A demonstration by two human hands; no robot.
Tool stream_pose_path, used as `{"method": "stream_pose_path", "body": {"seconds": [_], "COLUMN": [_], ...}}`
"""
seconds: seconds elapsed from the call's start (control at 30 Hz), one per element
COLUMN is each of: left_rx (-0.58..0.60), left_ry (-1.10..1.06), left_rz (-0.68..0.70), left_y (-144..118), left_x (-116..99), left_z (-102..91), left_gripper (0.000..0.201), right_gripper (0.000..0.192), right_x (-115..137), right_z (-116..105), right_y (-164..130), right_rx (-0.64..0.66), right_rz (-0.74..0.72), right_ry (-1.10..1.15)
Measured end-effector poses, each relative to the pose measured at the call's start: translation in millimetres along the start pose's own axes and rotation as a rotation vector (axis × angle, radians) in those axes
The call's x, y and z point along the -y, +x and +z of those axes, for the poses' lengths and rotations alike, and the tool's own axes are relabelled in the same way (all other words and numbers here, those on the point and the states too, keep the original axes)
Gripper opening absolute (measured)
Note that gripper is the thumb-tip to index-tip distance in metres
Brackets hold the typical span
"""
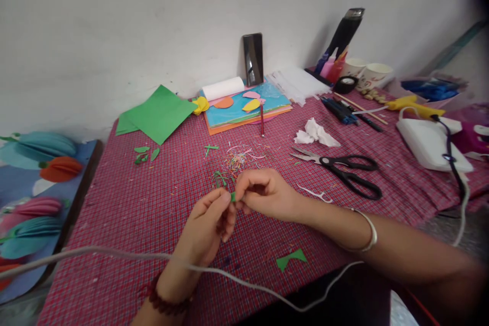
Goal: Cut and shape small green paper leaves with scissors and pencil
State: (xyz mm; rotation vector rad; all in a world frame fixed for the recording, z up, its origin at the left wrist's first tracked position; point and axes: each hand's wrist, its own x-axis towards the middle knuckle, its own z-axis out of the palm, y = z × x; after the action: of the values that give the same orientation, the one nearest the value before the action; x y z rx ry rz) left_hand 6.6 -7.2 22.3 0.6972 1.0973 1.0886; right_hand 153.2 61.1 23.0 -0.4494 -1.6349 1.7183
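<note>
Pinching a tiny green paper scrap (pixel 233 196) between both hands, above the counter (pixel 126 214) centre. Left hand (pixel 208 226) closes on it from the near-left, right hand (pixel 262 194) from the right; both equally close. Scrap too small to judge its axis. Scissors (pixel 340 170) lie right, well apart. No readable writing.

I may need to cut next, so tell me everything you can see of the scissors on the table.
The scissors have black handle loops and grey metal blades. They lie flat on the red checked tablecloth, blades slightly parted, tips pointing left toward the paper scraps, handles toward the right. They rest below the crumpled white tissue, just beyond the right hand. Nothing touches them but the cloth.
</note>
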Motion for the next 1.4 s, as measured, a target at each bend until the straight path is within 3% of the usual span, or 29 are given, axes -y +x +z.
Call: {"method": "stream_pose_path", "body": {"seconds": [0.17,0.33,0.53,0.73,0.93,1.03,1.27,1.33,1.4], "left_rx": [-0.024,-0.074,-0.077,-0.088,-0.133,-0.112,-0.263,-0.282,-0.242], "left_ry": [0.05,0.253,0.594,0.644,0.717,0.686,0.532,0.434,0.258], "left_rz": [0.075,0.265,0.438,0.433,0.583,0.574,0.524,0.457,0.301], "left_y": [0,-2,-4,-3,0,1,2,4,6], "left_x": [1,3,1,0,-4,-4,-5,-4,-3], "left_z": [-1.4,-8.9,-7.9,-7.1,-12.9,-13.7,-14.6,-14.8,-13.4], "left_gripper": [0.032,0.028,0.028,0.027,0.008,0.01,0.026,0.03,0.035], "right_gripper": [0.013,0.013,0.027,0.016,0.015,0.014,0.021,0.021,0.018], "right_x": [-2,-2,0,4,7,7,3,2,1], "right_z": [-2,-6,-3,-6,-6,-6,-10,-12,-15], "right_y": [2,4,4,5,4,5,9,9,8], "right_rx": [0.045,0.057,0.069,0.034,0.067,0.072,-0.094,-0.115,-0.143], "right_rz": [0.075,0.131,0.26,0.154,0.147,0.211,0.155,0.127,0.043], "right_ry": [0.082,0.24,0.041,-0.086,-0.246,-0.191,-0.087,-0.128,-0.264]}}
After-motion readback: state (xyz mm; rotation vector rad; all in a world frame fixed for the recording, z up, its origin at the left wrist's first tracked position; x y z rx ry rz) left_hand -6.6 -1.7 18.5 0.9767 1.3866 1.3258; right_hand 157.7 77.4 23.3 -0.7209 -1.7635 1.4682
